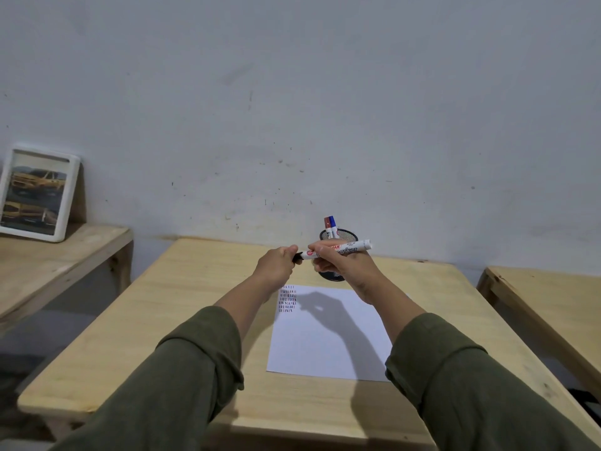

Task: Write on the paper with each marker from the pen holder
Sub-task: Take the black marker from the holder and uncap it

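Note:
I hold a white marker (354, 248) level in the air above the far end of the paper (328, 336). My right hand (341, 263) grips its barrel. My left hand (276, 263) is closed around the black cap (297, 256) at its left end, which is mostly hidden by the fingers. The white sheet lies on the wooden table (162, 320) and bears rows of short red and dark strokes (287, 299) in its top left corner. Behind my hands stands a black mesh pen holder (338, 237) with a red-capped marker (327, 222) and a blue-capped marker (332, 222) upright in it.
A second wooden table (553, 307) stands to the right across a narrow gap. To the left, a lower bench (48, 265) carries a white-framed picture (35, 193) leaning on the grey wall. The wall runs close behind the pen holder.

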`<action>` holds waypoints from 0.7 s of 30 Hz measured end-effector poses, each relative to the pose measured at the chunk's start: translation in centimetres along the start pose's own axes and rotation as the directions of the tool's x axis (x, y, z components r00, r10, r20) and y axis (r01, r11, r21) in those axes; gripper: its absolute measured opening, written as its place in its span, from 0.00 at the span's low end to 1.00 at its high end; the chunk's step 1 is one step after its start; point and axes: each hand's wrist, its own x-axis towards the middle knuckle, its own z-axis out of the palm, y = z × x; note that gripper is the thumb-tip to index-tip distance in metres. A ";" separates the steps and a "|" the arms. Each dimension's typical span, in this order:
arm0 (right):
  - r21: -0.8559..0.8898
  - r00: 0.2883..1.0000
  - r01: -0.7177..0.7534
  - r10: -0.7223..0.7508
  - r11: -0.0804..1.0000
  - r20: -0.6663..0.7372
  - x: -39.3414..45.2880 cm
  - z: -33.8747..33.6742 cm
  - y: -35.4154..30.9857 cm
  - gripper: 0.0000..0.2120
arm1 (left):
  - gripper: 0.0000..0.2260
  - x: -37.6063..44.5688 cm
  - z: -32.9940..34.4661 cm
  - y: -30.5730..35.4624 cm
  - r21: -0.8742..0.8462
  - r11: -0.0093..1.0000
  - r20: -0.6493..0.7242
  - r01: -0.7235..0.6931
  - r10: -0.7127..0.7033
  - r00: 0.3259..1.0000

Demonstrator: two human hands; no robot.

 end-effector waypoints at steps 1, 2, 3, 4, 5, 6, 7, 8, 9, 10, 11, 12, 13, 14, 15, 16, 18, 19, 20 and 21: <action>-0.013 1.000 -0.001 0.001 1.000 0.006 -0.1 0.1 0.1 0.05 | 0.19 0.1 0.0 -0.1 0.011 1.000 0.015 0.017 -0.017 1.000; -0.030 1.000 0.005 -0.005 1.000 0.014 -0.2 0.3 0.2 0.05 | 0.19 0.1 0.0 -0.3 0.016 0.999 0.027 0.036 -0.036 0.999; -0.046 1.000 0.014 -0.013 0.999 0.024 -0.2 0.4 0.1 0.06 | 0.19 0.2 -0.2 -0.4 0.009 0.998 0.032 0.062 -0.063 0.998; -0.054 0.999 0.020 -0.018 0.998 0.030 -0.3 0.5 0.1 0.06 | 0.19 0.4 -0.4 -0.8 -0.007 0.996 0.027 0.090 -0.090 0.996; -0.046 0.999 0.020 -0.019 0.999 0.028 -0.3 0.4 0.0 0.06 | 0.18 0.6 -0.8 -1.3 -0.020 0.992 0.016 0.125 -0.125 0.992; -0.032 1.000 0.018 -0.017 0.999 0.020 -0.3 0.2 0.0 0.05 | 0.18 0.7 -1.4 -1.9 -0.028 0.986 0.002 0.165 -0.165 0.986; -0.017 1.000 0.018 -0.018 1.000 0.011 -0.2 -0.2 -0.1 0.06 | 0.18 0.7 -2.0 -2.6 -0.031 0.979 -0.012 0.203 -0.203 0.979; -0.003 1.000 0.017 -0.017 1.000 0.002 -0.1 -0.7 -0.1 0.06 | 0.17 0.6 -2.6 -3.2 -0.026 0.975 -0.027 0.222 -0.223 0.975; 0.013 1.000 0.015 -0.015 1.000 -0.007 -0.1 -1.1 0.0 0.06 | 0.17 0.4 -3.0 -3.8 0.001 0.976 -0.045 0.219 -0.219 0.975; 0.027 1.000 0.010 -0.010 1.000 -0.019 0.0 -1.4 0.1 0.06 | 0.16 0.3 -3.3 -4.2 0.051 0.979 -0.065 0.198 -0.195 0.979; 0.040 1.000 0.001 0.001 0.999 -0.030 0.0 -1.4 0.4 0.06 | 0.15 -0.1 -3.4 -4.2 0.112 0.979 -0.087 0.172 -0.162 0.983; 0.050 0.999 -0.013 0.015 0.999 -0.039 -0.1 -1.3 0.7 0.06 | 0.14 -0.5 -3.3 -4.1 0.166 0.977 -0.113 0.137 -0.119 0.986; 0.060 0.999 -0.025 0.028 0.998 -0.043 -0.2 -1.1 1.2 0.07 | 0.14 -0.8 -3.0 -4.1 0.199 0.974 -0.139 0.111 -0.084 0.987; 0.067 0.998 -0.036 0.039 0.997 -0.043 -0.3 -0.8 1.6 0.07 | 0.13 -0.9 -2.8 -4.2 0.208 0.974 -0.158 0.092 -0.059 0.986; 0.074 0.998 -0.048 0.051 0.996 -0.042 -0.4 -0.5 2.1 0.07 | 0.12 -1.0 -2.5 -4.4 0.201 0.977 -0.172 0.076 -0.041 0.984; 0.080 0.997 -0.062 0.066 0.995 -0.042 -0.6 -0.2 2.6 0.07 | 0.10 -1.2 -2.2 -4.6 0.190 0.980 -0.190 0.064 -0.027 0.982; 0.095 0.994 -0.089 0.095 0.991 -0.054 -0.9 0.3 3.4 0.07 | 0.06 -1.2 -1.9 -5.3 0.182 0.982 -0.225 0.056 -0.013 0.974; 0.102 0.992 -0.102 0.109 0.990 -0.065 -1.0 0.5 3.7 0.07 | 0.05 -1.3 -1.8 -5.7 0.191 0.980 -0.232 0.056 -0.010 0.973; 0.111 0.990 -0.112 0.121 0.988 -0.075 -1.1 0.7 4.0 0.07 | 0.06 -1.4 -1.8 -5.9 0.202 0.978 -0.235 0.058 -0.009 0.972; 0.120 0.988 -0.121 0.131 0.985 -0.082 -1.2 0.8 4.4 0.07 | 0.07 -1.5 -1.7 -6.2 0.218 0.974 -0.230 0.060 -0.009 0.973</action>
